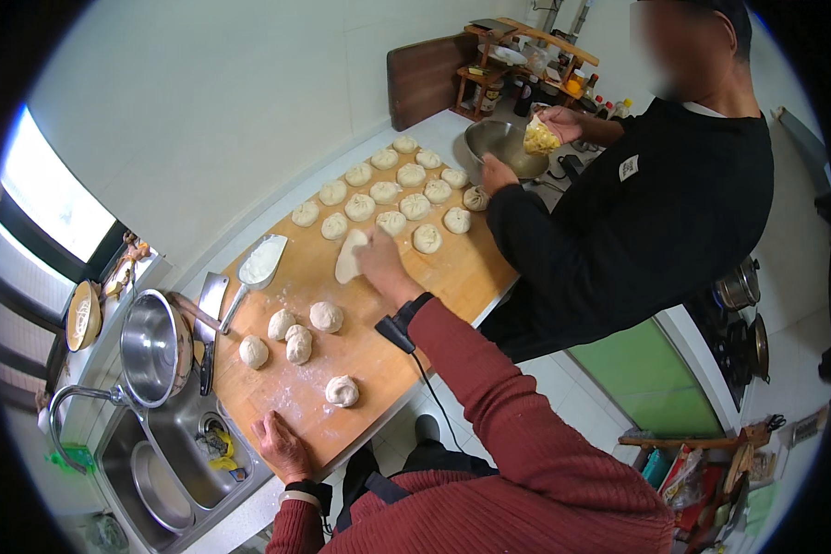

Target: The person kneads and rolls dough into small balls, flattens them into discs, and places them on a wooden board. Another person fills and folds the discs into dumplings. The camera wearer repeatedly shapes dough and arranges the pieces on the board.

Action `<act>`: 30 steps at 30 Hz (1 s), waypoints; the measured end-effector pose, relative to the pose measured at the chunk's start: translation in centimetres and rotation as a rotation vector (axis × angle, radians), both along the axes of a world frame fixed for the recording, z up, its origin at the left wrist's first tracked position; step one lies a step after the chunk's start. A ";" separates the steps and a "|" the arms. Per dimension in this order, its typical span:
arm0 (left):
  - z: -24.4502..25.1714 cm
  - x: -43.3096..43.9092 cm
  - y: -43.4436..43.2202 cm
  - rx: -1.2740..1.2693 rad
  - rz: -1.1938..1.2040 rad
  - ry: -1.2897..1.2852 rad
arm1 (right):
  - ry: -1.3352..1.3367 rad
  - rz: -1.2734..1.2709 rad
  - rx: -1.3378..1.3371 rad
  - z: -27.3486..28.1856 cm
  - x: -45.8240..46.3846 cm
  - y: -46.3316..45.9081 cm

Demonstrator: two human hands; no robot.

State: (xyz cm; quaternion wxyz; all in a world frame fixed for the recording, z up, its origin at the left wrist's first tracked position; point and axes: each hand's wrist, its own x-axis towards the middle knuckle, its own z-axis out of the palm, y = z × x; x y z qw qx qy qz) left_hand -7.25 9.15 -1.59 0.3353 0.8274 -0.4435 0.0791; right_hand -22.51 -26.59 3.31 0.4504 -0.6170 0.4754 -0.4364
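My right hand (382, 260) reaches over the wooden board and grips the right edge of a flat round dough wrapper (351, 257), just below the rows of pleated filled buns (390, 222). At the board's near left corner rests my left hand (282, 443), its fingers curled; whether anything is under them is hidden. Several dough balls (326, 317) lie between my hands, one of them (342, 391) nearer the front edge. A clear scoop of flour (262, 262) lies at the board's left edge, beside a rolling pin (194, 310) and a cleaver (212, 296).
A co-worker (637, 201) stands at the right, holding a wrapper with yellow filling (541, 138) by a steel bowl (502, 142). Left are a steel basin (154, 348) and a double sink (180, 498). A dark board (431, 79) leans on the wall.
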 end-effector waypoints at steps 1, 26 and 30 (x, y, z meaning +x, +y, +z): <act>0.1 0.0 0.0 -0.022 -0.014 -0.009 | -0.067 -0.012 0.008 1.0 -0.4 -0.4; 0.0 0.1 0.1 0.020 -0.007 -0.036 | -0.732 -0.274 0.214 8.6 -16.5 -8.8; 0.0 0.1 0.1 0.016 -0.001 -0.044 | -0.715 -0.336 0.248 8.2 -18.4 -9.7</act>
